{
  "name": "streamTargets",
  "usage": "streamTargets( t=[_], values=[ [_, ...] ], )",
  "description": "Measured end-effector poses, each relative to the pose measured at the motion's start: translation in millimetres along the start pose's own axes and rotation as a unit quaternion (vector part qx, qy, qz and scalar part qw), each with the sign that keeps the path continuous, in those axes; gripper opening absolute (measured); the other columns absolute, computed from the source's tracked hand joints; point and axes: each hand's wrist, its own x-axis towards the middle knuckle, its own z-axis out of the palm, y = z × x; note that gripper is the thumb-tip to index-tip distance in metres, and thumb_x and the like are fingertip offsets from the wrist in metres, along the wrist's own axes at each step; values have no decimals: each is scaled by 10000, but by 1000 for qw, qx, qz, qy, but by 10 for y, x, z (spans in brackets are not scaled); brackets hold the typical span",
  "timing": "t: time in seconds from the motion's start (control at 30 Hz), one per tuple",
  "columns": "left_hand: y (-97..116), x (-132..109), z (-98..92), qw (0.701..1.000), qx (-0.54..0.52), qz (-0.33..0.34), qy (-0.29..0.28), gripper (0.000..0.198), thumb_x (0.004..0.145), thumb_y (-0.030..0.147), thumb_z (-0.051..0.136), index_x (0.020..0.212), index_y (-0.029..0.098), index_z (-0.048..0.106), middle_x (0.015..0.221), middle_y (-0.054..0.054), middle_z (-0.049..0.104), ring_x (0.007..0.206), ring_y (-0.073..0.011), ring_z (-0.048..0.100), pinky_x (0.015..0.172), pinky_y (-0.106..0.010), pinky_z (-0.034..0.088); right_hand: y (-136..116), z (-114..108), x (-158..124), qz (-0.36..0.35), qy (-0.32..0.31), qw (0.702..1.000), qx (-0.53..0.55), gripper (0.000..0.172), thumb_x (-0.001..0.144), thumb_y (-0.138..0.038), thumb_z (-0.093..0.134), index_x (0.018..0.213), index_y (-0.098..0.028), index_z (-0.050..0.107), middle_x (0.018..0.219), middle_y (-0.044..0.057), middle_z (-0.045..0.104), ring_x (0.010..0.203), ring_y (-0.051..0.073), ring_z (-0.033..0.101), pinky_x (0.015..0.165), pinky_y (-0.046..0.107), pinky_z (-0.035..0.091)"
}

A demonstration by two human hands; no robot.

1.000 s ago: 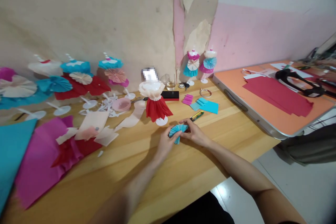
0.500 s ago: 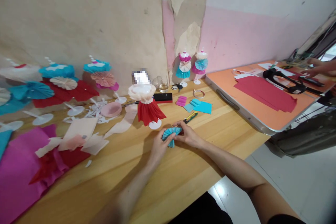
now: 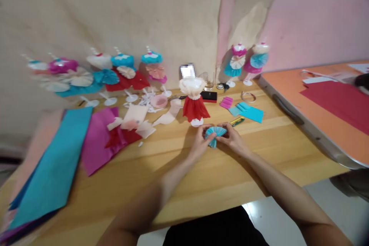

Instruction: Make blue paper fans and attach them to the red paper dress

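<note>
Left hand (image 3: 199,145) and right hand (image 3: 232,140) pinched a pleated turquoise paper fan (image 3: 212,135); any slack grip could have let the pleats spring open beside the yellow utility knife (image 3: 237,122).

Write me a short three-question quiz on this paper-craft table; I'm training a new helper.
1. True or false: the left hand and the right hand both hold the pleated blue paper fan.
2. Which lies nearest the right hand? A: yellow utility knife; B: pink dish; C: glass tumbler.
3. Fill in the blank: the paper dress on the white stand has a ___ skirt.

Key: 1 true; 2 A; 3 red.
</note>
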Motion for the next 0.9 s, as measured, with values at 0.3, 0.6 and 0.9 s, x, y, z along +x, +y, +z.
streamTargets(
  t=[0.3, 0.6, 0.9],
  values=[
    [-6, 22, -65, 999, -17, -9, 33, 333, 835, 483, 652, 862, 152, 624, 781, -9, 610, 711, -121, 541, 668, -234, 433, -50, 50, 20, 42, -42, 997, 42, 513, 750, -432, 767, 1140, -218, 512, 1079, 67, 636, 971, 232, 626, 875, 428, 517],
    [20, 13, -55, 998, -28, -12, -51, 422, 803, 477, 708, 1077, 171, 612, 999, -61, 657, 889, -163, 605, 777, -259, 473, -94, 57, 23, 74, -44, 993, 81, 489, 749, -433, 783, 1107, -226, 522, 977, 51, 657, 906, 226, 637, 816, 415, 532],
    [-111, 69, -78, 996, -70, 31, -37, 412, 827, 351, 715, 1161, 155, 574, 1125, -106, 653, 1041, -208, 621, 918, -338, 483, -91, 56, 36, 73, -27, 995, 59, 397, 771, -467, 758, 1050, -242, 587, 954, 45, 672, 886, 233, 621, 814, 416, 507]
  ],
)
